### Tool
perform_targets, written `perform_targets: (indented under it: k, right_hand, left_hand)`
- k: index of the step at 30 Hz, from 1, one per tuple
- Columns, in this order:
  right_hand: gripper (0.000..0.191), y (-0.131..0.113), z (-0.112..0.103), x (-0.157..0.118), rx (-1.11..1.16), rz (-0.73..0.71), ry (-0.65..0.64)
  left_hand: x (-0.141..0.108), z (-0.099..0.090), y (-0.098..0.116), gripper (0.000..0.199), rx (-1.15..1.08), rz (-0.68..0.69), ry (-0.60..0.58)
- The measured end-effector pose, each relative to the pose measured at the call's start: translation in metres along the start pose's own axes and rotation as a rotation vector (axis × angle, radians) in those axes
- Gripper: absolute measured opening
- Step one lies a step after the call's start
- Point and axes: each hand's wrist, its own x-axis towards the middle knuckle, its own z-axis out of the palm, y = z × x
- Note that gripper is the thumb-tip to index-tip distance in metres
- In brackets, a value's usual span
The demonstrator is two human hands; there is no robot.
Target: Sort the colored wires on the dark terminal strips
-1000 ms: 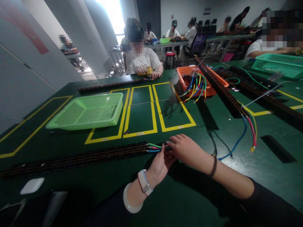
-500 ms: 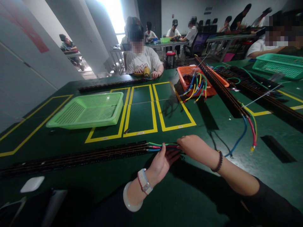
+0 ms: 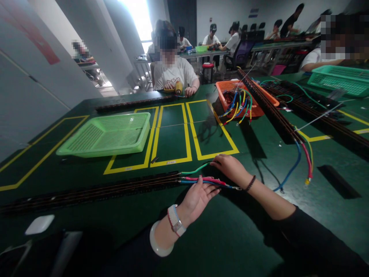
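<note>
A long black strip with copper-coloured lines lies at the left, and three cables come out of its right end. My left hand, palm up, holds the red cable and the blue cable between thumb and fingers. A metal ring terminal shows at the far end of these two, past my fingertips. Higher up, my right hand pinches the green cable near its free end, bent away from the others. That end is hidden in my fingers.
A light green basket stands beyond the strip. An orange basket holds cables with ring terminals. Another long strip leans across it, with cables hanging down. A white case lies at lower left. Across the table sits a person with a yellow tool.
My right hand has moved slightly up and left, drawing the green cable away from the red and blue ones. My left hand stays nearly still, and the terminal end now shows.
</note>
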Motion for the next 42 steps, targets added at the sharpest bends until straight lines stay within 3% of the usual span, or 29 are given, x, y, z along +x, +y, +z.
perform_targets:
  k: [7,13,16,20,25,42]
  right_hand:
    - [0.028,0.005,0.003,0.002,0.008,-0.016,0.013]
    - [0.022,0.001,-0.015,-0.004,-0.073,-0.034,-0.071]
    - [0.030,-0.007,-0.029,-0.010,-0.100,0.002,-0.081]
    - [0.047,-0.019,-0.043,-0.020,-0.120,0.029,-0.228]
    - [0.041,-0.029,-0.044,-0.027,-0.173,-0.053,-0.383]
    - [0.044,-0.014,-0.024,-0.011,-0.257,0.030,-0.220]
  left_hand:
    - [-0.003,0.004,0.002,0.037,0.038,0.013,0.018]
    - [-0.005,0.007,0.004,0.036,0.050,-0.002,0.028]
    - [-0.003,0.004,0.002,0.036,0.045,0.009,0.009]
    - [-0.003,0.002,0.001,0.036,0.022,0.008,0.013]
    - [-0.004,0.003,0.001,0.034,0.016,0.019,0.011]
    - [-0.005,0.003,0.002,0.038,0.092,0.023,0.018]
